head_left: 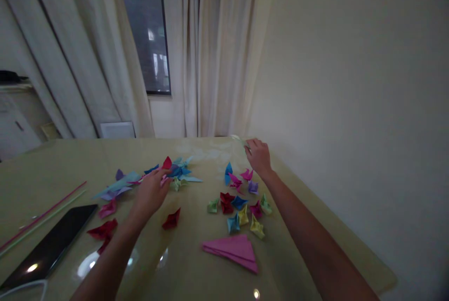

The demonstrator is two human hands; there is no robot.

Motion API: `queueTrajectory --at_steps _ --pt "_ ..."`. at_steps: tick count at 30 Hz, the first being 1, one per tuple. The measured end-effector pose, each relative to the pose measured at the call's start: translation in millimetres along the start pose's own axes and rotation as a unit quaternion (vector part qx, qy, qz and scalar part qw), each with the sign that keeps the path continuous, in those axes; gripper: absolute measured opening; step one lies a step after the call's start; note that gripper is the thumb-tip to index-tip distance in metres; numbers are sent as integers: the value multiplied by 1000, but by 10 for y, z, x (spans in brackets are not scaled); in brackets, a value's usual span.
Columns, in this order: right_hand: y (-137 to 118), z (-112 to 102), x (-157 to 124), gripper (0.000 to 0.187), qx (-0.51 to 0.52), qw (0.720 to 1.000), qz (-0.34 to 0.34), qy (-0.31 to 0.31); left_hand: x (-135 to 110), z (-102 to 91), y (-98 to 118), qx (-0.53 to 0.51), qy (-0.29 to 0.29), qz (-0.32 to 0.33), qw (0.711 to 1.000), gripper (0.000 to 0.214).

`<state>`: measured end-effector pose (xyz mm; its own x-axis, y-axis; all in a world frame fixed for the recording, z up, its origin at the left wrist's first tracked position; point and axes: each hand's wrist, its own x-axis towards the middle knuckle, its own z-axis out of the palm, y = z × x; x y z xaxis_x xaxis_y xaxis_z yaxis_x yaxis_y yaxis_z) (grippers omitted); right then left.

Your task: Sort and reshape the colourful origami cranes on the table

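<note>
My left hand (151,193) reaches over the glossy table (189,273) to a cluster of folded paper pieces (175,172); its fingertips close on a pink folded piece (164,179). My right hand (258,156) is stretched to the table's far right edge, fingers curled on a pale, thin object (240,139) I cannot make out. Below it lies a group of several small coloured origami pieces (242,207). A pink folded paper triangle (234,250) lies nearest me.
A dark tablet (52,245) lies at the left front beside a pink straw (42,216) and a green straw (45,222). Red paper pieces (103,231) and one red piece (171,219) lie near my left arm. Curtains (217,48) and a wall (351,81) stand behind.
</note>
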<state>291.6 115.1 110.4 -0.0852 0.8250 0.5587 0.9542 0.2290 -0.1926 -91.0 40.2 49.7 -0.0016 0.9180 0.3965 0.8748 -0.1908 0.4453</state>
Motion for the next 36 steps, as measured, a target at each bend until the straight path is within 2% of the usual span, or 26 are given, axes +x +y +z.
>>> queueTrajectory --at_steps 2,4,8,12,15,18,20,23,26,28,30,32,36 --pt "49 78 119 27 -7 998 5 -68 159 -8 -177 66 -38 -8 997 40" --pt "58 157 120 33 10 994 -2 -106 262 27 -275 93 -62 -13 994 40" --pt "5 217 -20 24 49 994 9 -99 328 150 -326 114 -80 -17 990 35" --pt "-134 131 -133 19 124 989 10 -75 307 214 -326 119 -96 -22 988 26" --pt "-330 29 -201 16 242 968 -14 -67 300 198 -329 96 -97 -24 990 22" --pt "-586 -77 -275 14 285 951 -52 -108 325 121 -287 52 -82 -22 995 21" --pt "-759 -135 -330 15 312 938 -77 -130 344 32 -187 -19 -66 -7 998 24" --pt "-969 -175 -418 23 357 920 -90 -135 326 -128 104 -160 -56 31 985 29" --pt "-1098 -177 -498 47 386 908 -80 -142 238 -233 484 -229 -65 56 970 28" --pt "-1147 -184 -532 57 410 891 -81 -177 164 -240 708 -281 -80 73 954 24" --pt "-1171 -203 -544 51 441 866 -89 -220 105 -208 864 -322 -93 81 939 23" --pt "-1168 -228 -532 36 456 854 -97 -232 77 -162 942 -340 -92 81 932 23" --pt "-1072 -265 -460 12 424 877 -100 -203 92 -67 907 -335 -69 72 937 27"
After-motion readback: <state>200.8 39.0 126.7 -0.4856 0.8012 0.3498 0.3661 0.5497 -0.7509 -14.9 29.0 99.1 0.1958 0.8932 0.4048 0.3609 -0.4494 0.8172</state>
